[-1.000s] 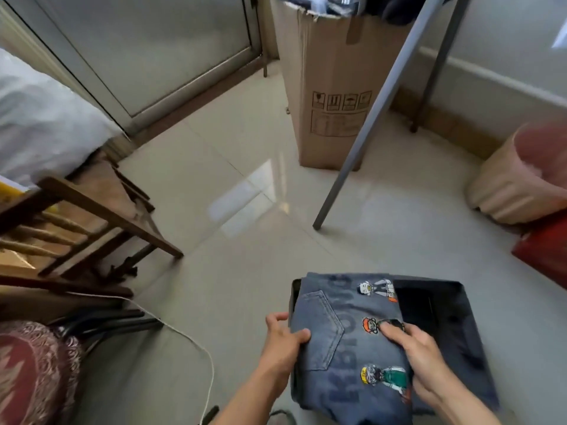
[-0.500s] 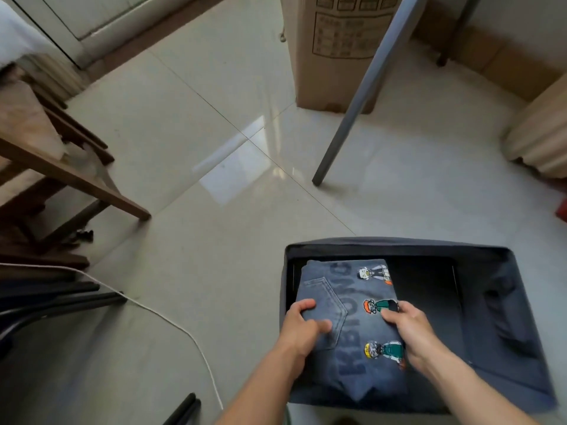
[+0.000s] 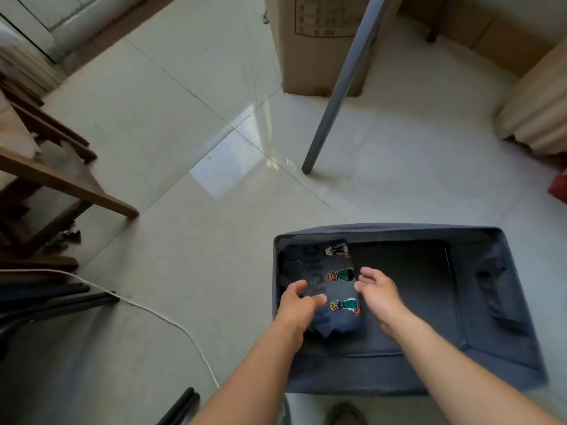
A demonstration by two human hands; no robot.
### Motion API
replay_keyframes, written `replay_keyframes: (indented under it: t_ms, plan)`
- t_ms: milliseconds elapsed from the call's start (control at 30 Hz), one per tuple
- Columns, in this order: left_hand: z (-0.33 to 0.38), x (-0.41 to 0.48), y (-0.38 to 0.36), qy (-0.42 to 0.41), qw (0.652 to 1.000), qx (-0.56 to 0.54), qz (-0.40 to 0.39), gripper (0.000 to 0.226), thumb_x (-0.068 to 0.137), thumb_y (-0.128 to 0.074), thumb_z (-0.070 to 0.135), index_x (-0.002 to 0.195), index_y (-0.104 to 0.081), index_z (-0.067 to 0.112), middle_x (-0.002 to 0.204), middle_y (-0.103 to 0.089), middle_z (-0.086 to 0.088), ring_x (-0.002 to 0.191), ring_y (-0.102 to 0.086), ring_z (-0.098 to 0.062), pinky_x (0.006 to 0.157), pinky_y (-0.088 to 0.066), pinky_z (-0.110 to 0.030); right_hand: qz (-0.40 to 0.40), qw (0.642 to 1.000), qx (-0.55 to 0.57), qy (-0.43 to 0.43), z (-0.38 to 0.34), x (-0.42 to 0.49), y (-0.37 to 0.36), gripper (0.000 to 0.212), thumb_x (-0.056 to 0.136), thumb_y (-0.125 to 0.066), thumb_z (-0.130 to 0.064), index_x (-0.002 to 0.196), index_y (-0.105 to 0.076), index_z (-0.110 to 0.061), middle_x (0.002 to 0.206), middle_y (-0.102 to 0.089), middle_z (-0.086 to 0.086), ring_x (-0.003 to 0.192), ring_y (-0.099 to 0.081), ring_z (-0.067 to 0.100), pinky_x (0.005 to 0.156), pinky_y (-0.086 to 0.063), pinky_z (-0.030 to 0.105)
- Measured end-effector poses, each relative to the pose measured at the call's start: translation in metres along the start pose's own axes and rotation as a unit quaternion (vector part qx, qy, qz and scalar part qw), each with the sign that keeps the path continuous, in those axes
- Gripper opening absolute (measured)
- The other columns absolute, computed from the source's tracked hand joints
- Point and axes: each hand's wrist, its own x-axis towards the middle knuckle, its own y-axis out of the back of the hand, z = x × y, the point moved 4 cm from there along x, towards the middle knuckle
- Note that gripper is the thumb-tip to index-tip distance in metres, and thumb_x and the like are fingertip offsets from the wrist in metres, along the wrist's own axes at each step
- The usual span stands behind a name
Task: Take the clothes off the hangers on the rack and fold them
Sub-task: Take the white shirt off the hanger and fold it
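- Folded jeans (image 3: 336,289) lie in the left end of a dark fabric bin (image 3: 383,229) on the tiled floor (image 3: 184,210), printed cartoon figures facing up.
- The jeans' long axis runs away from the person, along the bin's left wall; the right half of the bin shows only its dark bottom.
- The left grip (image 3: 299,305) sits at the jeans' near-left edge with fingers loosely curled and closed on nothing; whether the fingertips touch the denim cannot be told.
- The right grip (image 3: 376,289) hangs just beside the jeans' right edge, fingers spread and relaxed, holding nothing.
- The jeans lie between the two grips, the left one overlapping them and so the nearer.
- This garment looks folded and stowed. The next piece would have to come from the rack, of which only a grey leg (image 3: 337,87) shows, standing ahead of the bin, in front of a cardboard box (image 3: 288,50).
- No hanger or hanging garment is in view, so both grips would need to lift out of the bin and reach forward and up.
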Motion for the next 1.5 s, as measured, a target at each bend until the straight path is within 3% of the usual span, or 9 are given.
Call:
replay_keyframes:
  t_ms: [100, 233, 300, 500, 700, 1100, 1200, 1367, 1500]
  plan:
    - [0.025, -0.028, -0.001, 0.000, 0.998, -0.065, -0.011, 0.042, 0.093, -0.063, 0.006, 0.133, -0.051, 0.012, 0.131, -0.056, -0.004, 0.094, -0.058, -0.011, 0.055, -0.047, -0.015, -0.024, 0.999, 0.044, -0.003, -0.019, -0.032, 0.004, 0.031, 0.095, -0.053, -0.004, 0.125, -0.057, -0.009, 0.113, -0.064, 0.011, 0.099, -0.060, 0.021, 0.073, -0.047, 0.029]
    - [0.073, -0.089, -0.001, -0.009, 0.991, -0.123, -0.042, 0.042, 0.093, -0.063, 0.008, 0.133, -0.051, 0.014, 0.120, -0.062, -0.004, 0.106, -0.060, -0.016, 0.091, -0.050, -0.035, -0.063, 0.993, 0.092, 0.024, -0.066, -0.091, 0.017, 0.025, 0.098, -0.049, -0.006, 0.120, -0.057, -0.013, 0.103, -0.068, 0.009, 0.094, -0.066, 0.023, 0.076, -0.051, 0.032]
    - [0.105, -0.124, 0.003, -0.032, 0.986, -0.149, -0.062, 0.039, 0.093, -0.060, 0.006, 0.131, -0.050, 0.014, 0.106, -0.064, -0.003, 0.094, -0.062, -0.013, 0.097, -0.049, -0.039, -0.076, 0.990, 0.102, 0.057, -0.097, -0.124, 0.024, 0.023, 0.097, -0.049, -0.007, 0.118, -0.058, -0.013, 0.100, -0.070, 0.008, 0.090, -0.067, 0.022, 0.078, -0.052, 0.033]
    - [0.185, -0.235, 0.021, -0.095, 0.980, -0.154, -0.078, 0.033, 0.096, -0.055, 0.005, 0.128, -0.052, 0.011, 0.092, -0.066, -0.004, 0.079, -0.064, -0.012, 0.066, -0.054, -0.023, -0.094, 0.980, 0.132, 0.119, -0.182, -0.227, 0.061, 0.020, 0.099, -0.047, -0.008, 0.115, -0.059, -0.012, 0.094, -0.070, 0.007, 0.083, -0.067, 0.020, 0.070, -0.054, 0.029]
    - [0.239, -0.366, 0.041, -0.187, 0.968, -0.150, -0.080, 0.031, 0.097, -0.057, 0.012, 0.128, -0.056, 0.011, 0.115, -0.067, -0.011, 0.106, -0.066, -0.021, 0.081, -0.055, -0.030, -0.078, 0.967, 0.132, 0.205, -0.254, -0.351, 0.104, 0.020, 0.101, -0.046, -0.012, 0.113, -0.061, -0.014, 0.100, -0.071, 0.009, 0.089, -0.069, 0.023, 0.070, -0.055, 0.031]
    - [0.330, -0.601, 0.078, -0.366, 0.915, -0.144, -0.094, 0.017, 0.098, -0.054, 0.015, 0.114, -0.061, 0.017, 0.095, -0.074, -0.006, 0.090, -0.071, -0.017, 0.073, -0.058, -0.028, -0.038, 0.912, 0.141, 0.384, -0.355, -0.573, 0.166, 0.018, 0.101, -0.049, -0.019, 0.107, -0.065, -0.022, 0.096, -0.074, -0.001, 0.091, -0.071, 0.016, 0.080, -0.057, 0.030]
    - [0.355, -0.649, 0.079, -0.416, 0.892, -0.137, -0.113, 0.015, 0.097, -0.056, 0.013, 0.110, -0.063, 0.016, 0.085, -0.076, -0.004, 0.077, -0.073, -0.015, 0.074, -0.058, -0.034, -0.020, 0.892, 0.166, 0.420, -0.377, -0.610, 0.189, 0.018, 0.100, -0.050, -0.017, 0.104, -0.067, -0.021, 0.095, -0.074, 0.000, 0.088, -0.071, 0.017, 0.070, -0.055, 0.025]
    - [0.384, -0.699, 0.077, -0.479, 0.860, -0.122, -0.123, 0.015, 0.096, -0.057, 0.012, 0.108, -0.066, 0.014, 0.087, -0.076, -0.006, 0.084, -0.073, -0.023, 0.083, -0.057, -0.041, -0.011, 0.866, 0.181, 0.466, -0.408, -0.653, 0.220, 0.019, 0.100, -0.049, -0.011, 0.102, -0.068, -0.017, 0.088, -0.075, 0.004, 0.076, -0.071, 0.013, 0.062, -0.051, 0.019]
    - [0.407, -0.726, 0.072, -0.508, 0.842, -0.119, -0.137, 0.016, 0.096, -0.056, 0.009, 0.109, -0.066, 0.011, 0.093, -0.075, -0.012, 0.080, -0.072, -0.021, 0.068, -0.055, -0.028, -0.001, 0.840, 0.195, 0.507, -0.428, -0.684, 0.242, 0.020, 0.099, -0.049, -0.005, 0.100, -0.067, -0.013, 0.078, -0.075, 0.003, 0.067, -0.070, 0.010, 0.057, -0.051, 0.019]
